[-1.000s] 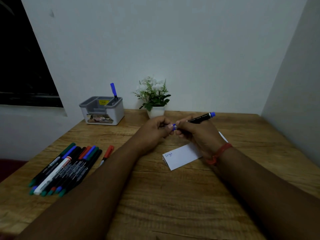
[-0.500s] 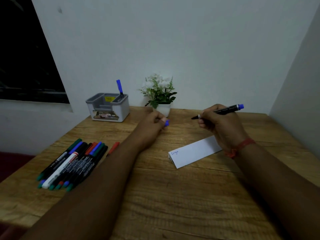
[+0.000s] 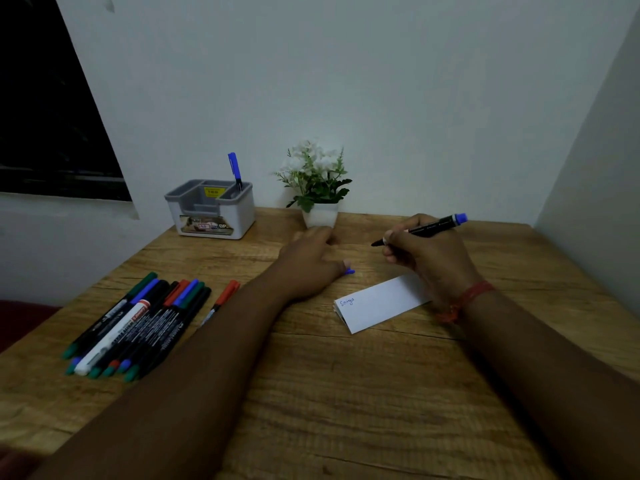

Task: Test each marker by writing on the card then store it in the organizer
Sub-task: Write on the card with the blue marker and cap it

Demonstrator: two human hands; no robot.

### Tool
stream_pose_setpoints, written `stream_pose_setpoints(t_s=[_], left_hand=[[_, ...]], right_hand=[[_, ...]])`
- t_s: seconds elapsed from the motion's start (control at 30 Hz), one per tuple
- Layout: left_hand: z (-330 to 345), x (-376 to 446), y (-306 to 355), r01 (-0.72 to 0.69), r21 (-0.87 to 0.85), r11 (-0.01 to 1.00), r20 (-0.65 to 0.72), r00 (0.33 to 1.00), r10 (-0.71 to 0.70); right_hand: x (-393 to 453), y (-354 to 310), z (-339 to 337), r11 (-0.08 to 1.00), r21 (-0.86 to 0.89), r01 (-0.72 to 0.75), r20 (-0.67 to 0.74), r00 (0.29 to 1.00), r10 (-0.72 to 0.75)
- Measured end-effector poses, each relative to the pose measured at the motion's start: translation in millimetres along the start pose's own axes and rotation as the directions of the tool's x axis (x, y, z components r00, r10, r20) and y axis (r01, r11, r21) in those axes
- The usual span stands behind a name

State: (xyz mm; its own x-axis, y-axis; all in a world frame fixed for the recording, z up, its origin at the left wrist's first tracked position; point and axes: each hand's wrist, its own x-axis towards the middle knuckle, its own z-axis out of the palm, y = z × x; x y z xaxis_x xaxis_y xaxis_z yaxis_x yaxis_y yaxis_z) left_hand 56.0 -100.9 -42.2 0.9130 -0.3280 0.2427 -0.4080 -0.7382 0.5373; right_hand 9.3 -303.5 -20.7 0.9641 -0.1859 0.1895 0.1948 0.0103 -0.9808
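My right hand point(image 3: 427, 259) grips an uncapped black marker point(image 3: 431, 226) with a blue end, its tip pointing left, above the far end of the white card point(image 3: 381, 304). The card lies on the table with a blue word written at its left end. My left hand point(image 3: 310, 266) is low over the table left of the card, and the marker's blue cap point(image 3: 349, 271) shows at the thumb tip, pinched there. The grey and white organizer point(image 3: 211, 218) stands at the back left with one blue marker point(image 3: 234, 168) upright in it.
Several capped markers point(image 3: 138, 323) lie in a row at the table's left side, with a red one point(image 3: 225, 296) a little apart. A small potted plant point(image 3: 317, 183) stands by the wall. The wooden table point(image 3: 346, 393) meets walls behind and to the right.
The hands pulled the cap off the marker and moved apart. My left hand has dropped to the table with the cap; my right hand keeps the marker raised over the card.
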Motion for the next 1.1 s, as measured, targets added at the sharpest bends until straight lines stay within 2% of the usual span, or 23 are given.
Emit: stream_pose_setpoints(t_s=[0.1, 0.23, 0.4, 0.6, 0.93, 1.1], left_hand=[[-6, -1, -2, 0.007, 0.111, 0.994, 0.029, 1.000, -0.010], [-5, -3, -5, -0.014, 0.195, 0.981, 0.140, 0.990, -0.013], [-2, 0, -8, -0.068, 0.263, 0.963, 0.249, 0.968, 0.001], [1, 1, -7, -0.131, 0.335, 0.933, 0.337, 0.941, 0.011], [0, 1, -4, -0.124, 0.334, 0.934, 0.386, 0.923, -0.016], [0, 1, -3, -0.121, 0.335, 0.935, 0.400, 0.916, -0.024]], right_hand=[[-1, -5, -1, 0.999, -0.028, 0.024, -0.017, 1.000, -0.025], [-9, -22, 0, 0.998, -0.031, 0.063, 0.003, 0.998, -0.063], [-37, -20, -6, 0.982, -0.191, 0.011, 0.154, 0.988, 0.019], [-49, -2, -5, 0.923, -0.385, 0.014, 0.179, 0.982, 0.060], [-48, 4, -2, 0.841, -0.524, 0.133, 0.174, 0.984, -0.047], [-47, 5, -3, 0.822, -0.552, 0.141, 0.191, 0.981, -0.040]])
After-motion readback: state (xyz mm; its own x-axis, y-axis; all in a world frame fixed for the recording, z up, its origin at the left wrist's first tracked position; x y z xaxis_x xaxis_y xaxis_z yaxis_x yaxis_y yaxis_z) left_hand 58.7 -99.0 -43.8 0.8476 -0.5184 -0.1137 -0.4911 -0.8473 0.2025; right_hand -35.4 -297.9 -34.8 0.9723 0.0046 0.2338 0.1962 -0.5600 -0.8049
